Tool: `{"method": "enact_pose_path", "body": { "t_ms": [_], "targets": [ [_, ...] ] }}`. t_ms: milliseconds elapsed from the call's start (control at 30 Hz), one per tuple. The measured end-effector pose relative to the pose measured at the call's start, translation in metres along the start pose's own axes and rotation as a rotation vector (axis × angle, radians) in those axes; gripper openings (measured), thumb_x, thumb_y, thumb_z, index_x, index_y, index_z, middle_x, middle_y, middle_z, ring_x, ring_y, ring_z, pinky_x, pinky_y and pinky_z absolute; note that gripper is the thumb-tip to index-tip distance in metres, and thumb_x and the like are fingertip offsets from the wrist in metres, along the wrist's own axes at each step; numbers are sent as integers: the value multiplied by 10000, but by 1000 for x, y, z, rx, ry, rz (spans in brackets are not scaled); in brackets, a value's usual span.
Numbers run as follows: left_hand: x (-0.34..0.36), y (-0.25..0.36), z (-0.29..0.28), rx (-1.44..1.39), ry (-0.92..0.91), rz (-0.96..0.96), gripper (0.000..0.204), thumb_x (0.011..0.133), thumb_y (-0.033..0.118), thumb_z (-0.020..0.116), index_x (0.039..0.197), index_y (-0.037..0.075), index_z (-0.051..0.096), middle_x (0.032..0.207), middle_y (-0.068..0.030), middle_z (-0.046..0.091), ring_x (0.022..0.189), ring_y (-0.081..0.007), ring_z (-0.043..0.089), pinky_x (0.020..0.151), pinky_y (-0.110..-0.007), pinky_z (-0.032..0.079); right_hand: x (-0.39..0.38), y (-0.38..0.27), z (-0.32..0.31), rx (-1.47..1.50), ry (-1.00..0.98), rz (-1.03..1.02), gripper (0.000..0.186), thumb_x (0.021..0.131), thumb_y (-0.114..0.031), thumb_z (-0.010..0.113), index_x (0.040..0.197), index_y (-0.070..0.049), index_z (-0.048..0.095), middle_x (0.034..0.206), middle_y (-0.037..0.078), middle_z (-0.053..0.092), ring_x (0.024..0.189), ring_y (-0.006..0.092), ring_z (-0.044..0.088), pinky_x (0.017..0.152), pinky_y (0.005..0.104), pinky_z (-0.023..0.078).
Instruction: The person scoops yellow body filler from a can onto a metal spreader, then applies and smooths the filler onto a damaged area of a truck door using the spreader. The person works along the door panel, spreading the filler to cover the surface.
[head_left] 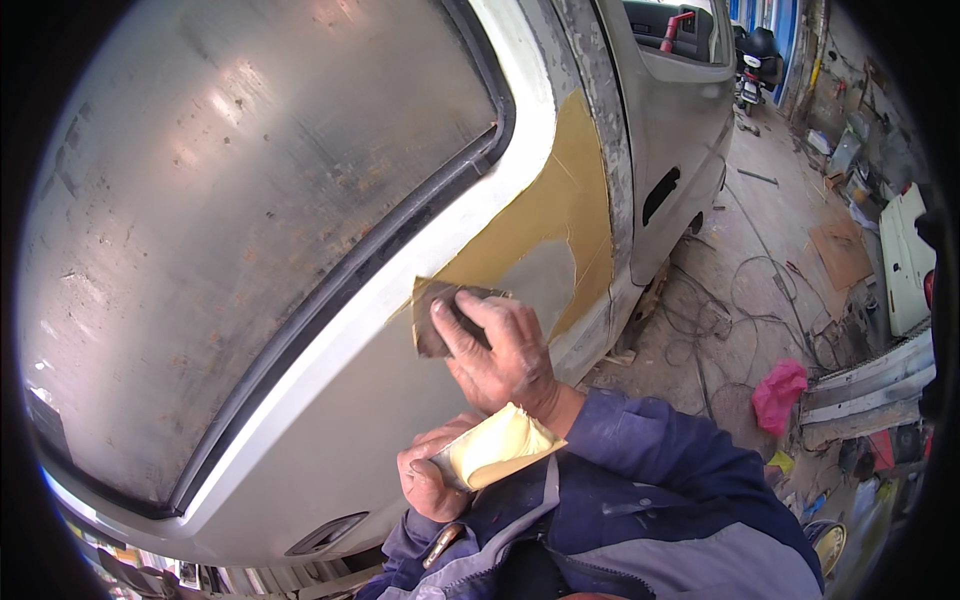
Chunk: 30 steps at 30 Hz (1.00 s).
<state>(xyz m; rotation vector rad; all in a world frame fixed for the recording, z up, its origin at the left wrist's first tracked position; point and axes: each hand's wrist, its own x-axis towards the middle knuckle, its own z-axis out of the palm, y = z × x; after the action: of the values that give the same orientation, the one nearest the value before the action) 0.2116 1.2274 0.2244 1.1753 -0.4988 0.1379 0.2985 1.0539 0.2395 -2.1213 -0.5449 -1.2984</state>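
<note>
My right hand (515, 350) presses a flat, dark putty spreader (430, 305) against the side of a vehicle, its fingers laid over the tool. Under the spreader's upper edge begins a band of tan-yellow filler (530, 205), which curves up beside the white window frame. A grey patch (540, 270) shows inside that band. Lower down, my left hand (425, 480) grips a flat board or blade loaded with pale yellow putty (505, 445), held close to my jacket. Most of that board is covered by the putty, so its kind is unclear.
A large dull window pane (270, 190) with black rubber trim fills the left. The front door (680, 140) stands at upper right. Cables (700, 300), a cardboard piece (840, 252), a pink bag (778, 395) and loose car panels (905, 260) lie on the right. A motorcycle (755, 70) stands farther back.
</note>
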Motion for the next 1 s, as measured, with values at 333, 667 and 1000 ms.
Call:
{"method": "enact_pose_path", "body": {
  "t_ms": [333, 667, 1000],
  "targets": [
    [11, -10, 3, -131, -150, 90, 761, 1181, 584, 518, 1107, -120, 796, 969, -275, 804, 797, -396, 681, 759, -531, 550, 54, 71, -80, -62, 37, 42, 485, 953, 55, 709, 1435, 5, 731, 1241, 172, 738, 1099, 388, 685, 937, 485, 587],
    [-9, -13, -10, -91, 29, -44, 767, 1185, 578, 517, 1222, -146, 767, 1090, -297, 805, 989, -445, 739, 910, -568, 584, 47, 37, -74, 92, -182, -31, 304, 1024, -73, 745, 1315, 11, 767, 1154, 132, 735, 1036, 319, 702, 920, 427, 578],
    [19, -32, 18, -480, 324, -369, 700, 1219, 560, 416, 1608, -13, 519, 1545, -175, 680, 1380, -343, 689, 1225, -487, 512, -9, -3, -131, 857, -7, 476, 335, 1162, -89, 617, 1409, 121, 699, 1274, 198, 769, 1095, 235, 753, 911, 331, 589]
  ]
}}
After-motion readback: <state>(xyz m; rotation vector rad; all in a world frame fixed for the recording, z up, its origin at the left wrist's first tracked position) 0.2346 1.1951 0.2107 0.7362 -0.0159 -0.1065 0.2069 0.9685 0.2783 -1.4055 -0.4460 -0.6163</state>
